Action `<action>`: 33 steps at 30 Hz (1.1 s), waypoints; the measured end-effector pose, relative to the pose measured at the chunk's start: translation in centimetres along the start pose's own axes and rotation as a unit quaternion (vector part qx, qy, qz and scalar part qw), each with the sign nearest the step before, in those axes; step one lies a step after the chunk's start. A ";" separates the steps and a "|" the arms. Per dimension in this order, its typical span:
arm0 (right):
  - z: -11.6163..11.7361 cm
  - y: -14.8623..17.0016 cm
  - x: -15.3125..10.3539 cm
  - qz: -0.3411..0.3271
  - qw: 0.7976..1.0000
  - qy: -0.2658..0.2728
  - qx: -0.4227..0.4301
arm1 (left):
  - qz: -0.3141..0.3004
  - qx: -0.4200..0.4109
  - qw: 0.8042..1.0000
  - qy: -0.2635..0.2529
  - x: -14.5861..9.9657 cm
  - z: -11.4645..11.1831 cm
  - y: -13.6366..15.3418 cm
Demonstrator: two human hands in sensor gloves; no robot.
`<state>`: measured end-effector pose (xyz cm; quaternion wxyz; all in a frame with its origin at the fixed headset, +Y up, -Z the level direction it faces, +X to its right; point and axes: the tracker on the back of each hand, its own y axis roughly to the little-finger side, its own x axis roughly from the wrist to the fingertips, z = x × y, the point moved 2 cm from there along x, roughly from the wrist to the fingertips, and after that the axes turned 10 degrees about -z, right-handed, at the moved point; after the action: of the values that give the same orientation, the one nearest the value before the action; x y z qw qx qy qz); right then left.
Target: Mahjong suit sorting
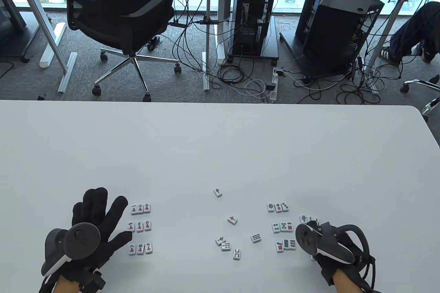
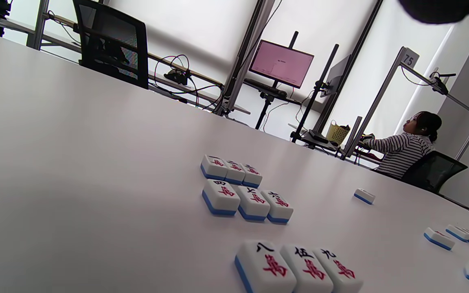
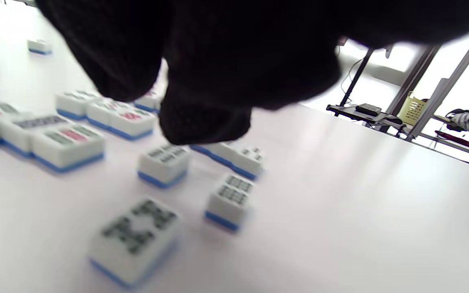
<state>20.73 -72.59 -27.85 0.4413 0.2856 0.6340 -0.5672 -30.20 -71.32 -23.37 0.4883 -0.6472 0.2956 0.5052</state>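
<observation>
At lower right of the table view, the right hand [image 1: 325, 241] is lowered over the bamboo-suit tiles [image 3: 163, 165]; in the right wrist view its gloved fingertips [image 3: 204, 118] are seen at or just above one row of them, but motion blur prevents telling whether a tile is pinched or only touched. The left hand [image 1: 91, 226] is held flat with fingers spread at lower left, gripping nothing, just beside the character tiles [image 1: 140, 227], which are laid in three rows of three. A like block of circle tiles [image 1: 282, 226] is laid left of the right hand. Six unsorted tiles [image 1: 231, 234] are scattered at lower centre.

Risk, as judged: the tiles are small, smooth, glossy white blocks with blue bases and rounded edges, on a smooth white surface [image 1: 220, 148]. Sliding is therefore expected at the slightest nudge. A thick knit glove fingertip descending among closely set rows could knock neighbours askew or flip one face down. The left thumb, close to the character block, could shift it likewise.
</observation>
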 end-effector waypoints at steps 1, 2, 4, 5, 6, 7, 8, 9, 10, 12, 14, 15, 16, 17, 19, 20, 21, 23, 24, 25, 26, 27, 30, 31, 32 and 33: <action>-0.6 -1.3 0.6 -0.018 1.000 0.008 0.020 | -0.001 0.001 1.000 0.000 0.0 0.0 -0.1; -1.2 -2.8 1.4 -0.040 0.998 0.015 0.053 | -0.003 0.001 1.000 0.000 0.0 0.0 -0.2; -1.9 -6.0 3.1 -0.064 0.991 0.000 0.117 | -0.005 0.002 1.000 0.001 0.0 0.0 -0.2; -2.2 -7.8 4.1 -0.081 0.988 -0.010 0.135 | -0.007 0.002 1.000 0.002 0.0 0.0 -0.3; -2.5 -9.8 5.1 -0.100 0.986 -0.015 0.131 | -0.008 0.003 1.000 0.002 0.0 0.0 -0.3; -2.5 -10.8 5.7 -0.107 0.987 -0.020 0.120 | -0.009 0.003 1.000 0.002 0.0 0.0 -0.4; -2.5 -12.2 6.6 -0.113 0.989 -0.029 0.091 | -0.010 0.002 1.000 0.001 0.0 0.0 -0.4; -2.5 -13.0 7.1 -0.113 0.991 -0.033 0.066 | -0.012 0.001 1.000 -0.001 0.0 0.1 -0.5; -2.4 -13.8 7.9 -0.111 0.993 -0.036 0.029 | -0.014 -0.001 1.000 -0.005 -0.1 0.3 -0.5; -2.1 -14.6 8.7 -0.107 0.993 -0.048 -0.013 | -0.017 -0.004 1.000 -0.010 -0.1 0.5 -0.6; -1.7 -15.1 9.1 -0.099 0.993 -0.061 -0.031 | -0.019 -0.006 1.000 -0.014 -0.2 0.6 -0.7; -1.4 -15.4 9.2 -0.100 0.992 -0.066 -0.039 | -0.020 -0.007 1.000 -0.014 -0.2 0.6 -0.7; -1.2 -15.7 9.2 -0.102 0.991 -0.066 -0.053 | -0.021 -0.007 1.000 -0.013 -0.2 0.6 -0.8; -1.3 -15.9 9.1 -0.103 0.991 -0.064 -0.062 | -0.023 -0.005 1.000 -0.012 -0.1 0.5 -0.9; -1.5 -16.7 8.7 -0.111 0.990 -0.050 -0.076 | -0.025 0.000 1.000 -0.007 -0.1 0.3 -1.1; -1.5 -17.4 8.2 -0.123 0.987 -0.049 -0.086 | -0.025 0.002 1.000 -0.004 -0.1 0.3 -1.1; -1.5 -17.9 7.7 -0.128 0.986 -0.045 -0.092 | -0.025 0.002 1.000 -0.004 -0.1 0.2 -1.1; -1.7 -18.7 6.9 -0.144 0.984 -0.034 -0.096 | -0.024 0.002 1.000 -0.004 -0.1 0.2 -1.1; -1.9 -19.0 6.6 -0.148 0.985 -0.032 -0.085 | -0.024 0.000 1.000 -0.005 -0.1 0.3 -1.1; -2.0 -19.2 6.4 -0.153 0.985 -0.026 -0.074 | -0.024 0.000 1.000 -0.006 -0.1 0.2 -1.0; -2.2 -19.2 6.3 -0.165 0.984 -0.016 -0.065 | -0.024 0.000 1.000 -0.007 -0.1 0.2 -1.0; -2.5 -19.2 6.1 -0.168 0.984 0.001 -0.062 | -0.024 0.000 1.000 -0.006 -0.1 0.2 -1.0; -3.0 -18.9 5.5 -0.241 0.969 0.036 -0.043 | -0.025 0.001 1.000 -0.005 -0.1 0.2 -1.0; -3.0 -18.9 5.4 -0.258 0.965 0.037 -0.038 | -0.025 0.001 1.000 -0.005 -0.1 0.2 -1.0; -2.9 -18.9 5.3 -0.277 0.960 0.026 -0.034 | -0.026 0.000 1.000 -0.006 -0.1 0.2 -1.0; -2.5 -18.6 5.5 -0.271 0.962 0.005 -0.038 | -0.025 -0.001 1.000 -0.007 -0.1 0.2 -0.9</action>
<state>1.58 -74.51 -24.09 0.2786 0.0889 0.7109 -0.6396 -29.49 -70.85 -22.94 0.5026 -0.6513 0.2754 0.4973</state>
